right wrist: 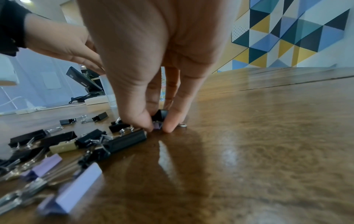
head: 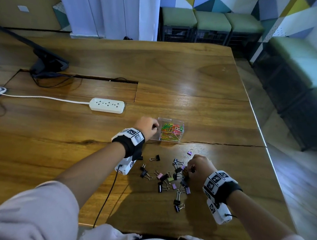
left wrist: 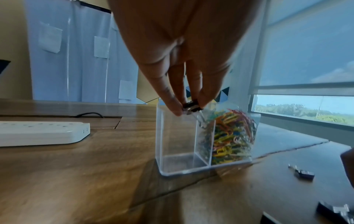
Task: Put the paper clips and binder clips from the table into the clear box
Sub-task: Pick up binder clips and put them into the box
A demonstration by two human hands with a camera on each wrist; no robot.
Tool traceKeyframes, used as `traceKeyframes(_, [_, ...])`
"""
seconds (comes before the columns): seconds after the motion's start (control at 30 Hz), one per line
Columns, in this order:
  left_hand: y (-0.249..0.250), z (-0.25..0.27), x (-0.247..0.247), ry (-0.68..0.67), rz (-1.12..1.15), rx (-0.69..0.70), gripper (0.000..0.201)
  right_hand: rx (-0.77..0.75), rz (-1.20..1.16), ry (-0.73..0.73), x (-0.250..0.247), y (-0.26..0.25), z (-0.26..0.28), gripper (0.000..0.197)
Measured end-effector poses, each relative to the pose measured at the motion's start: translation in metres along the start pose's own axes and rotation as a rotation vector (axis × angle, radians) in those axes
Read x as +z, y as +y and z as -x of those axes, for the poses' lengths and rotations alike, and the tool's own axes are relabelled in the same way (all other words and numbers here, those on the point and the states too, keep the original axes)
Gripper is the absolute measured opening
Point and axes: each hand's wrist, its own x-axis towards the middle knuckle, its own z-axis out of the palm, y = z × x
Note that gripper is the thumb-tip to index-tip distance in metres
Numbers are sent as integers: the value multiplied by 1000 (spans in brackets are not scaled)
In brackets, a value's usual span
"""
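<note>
Wooden table [head: 205, 81], one clear box [left wrist: 178, 136], two hands pinching binder clips [right wrist: 134, 138]

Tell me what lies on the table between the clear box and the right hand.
In the head view, one purple binder clip lies between clear box and right hand.

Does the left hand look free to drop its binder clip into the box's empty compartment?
Probably yes. The left hand pinches a binder clip right at the open top of the clear box, over the empty compartment. No lid shows, and the paper clips sit behind the divider.
</note>
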Motion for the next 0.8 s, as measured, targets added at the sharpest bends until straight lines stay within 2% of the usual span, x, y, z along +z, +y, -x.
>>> traceKeyframes(0.13, [-4,1,6,-34,-48,39,33,-14,-23,-1,0,0,0,16])
traceKeyframes(0.3, [-9,4,10,-35,-98,108,40,-22,-89,30,0,3,-1,6])
traceKeyframes(0.47, [-15,8,20,-85,-103,69,43,-12,-107,46,-3,3,-1,7])
traceKeyframes(0.53, [-13,10,22,-59,-115,93,44,-14,-111,49,-8,0,-1,4])
traceKeyframes(0.6, [-10,15,24,25,-174,161,42,-33,-141,68,-14,-2,-2,9])
traceKeyframes(0.7, [-7,32,26,127,-217,203,32,4,-202,73,-27,-7,-6,14])
traceKeyframes(0.8, [-12,51,33,54,-190,134,30,-4,-261,62,-39,-9,-14,7])
